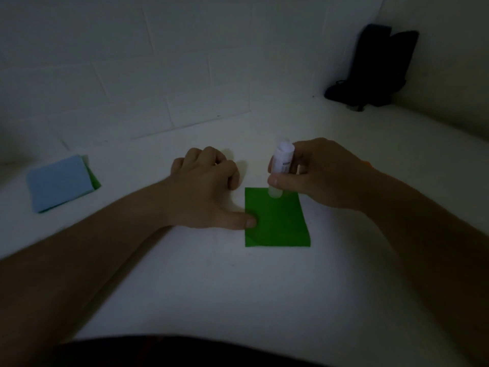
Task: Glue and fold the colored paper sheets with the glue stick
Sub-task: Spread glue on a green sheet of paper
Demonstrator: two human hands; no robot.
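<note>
A green paper sheet (280,223) lies flat on the white surface in the middle. My right hand (322,173) grips a white glue stick (281,161) upright, its tip touching the sheet's far edge. My left hand (209,186) rests beside the sheet with fingers curled, its thumb pressing down on the sheet's left edge.
A stack of paper sheets (60,182), light blue on top with green showing beneath, lies at the far left. A dark object (375,72) stands in the far right corner against the white tiled wall (158,70). My dark clothing fills the bottom edge.
</note>
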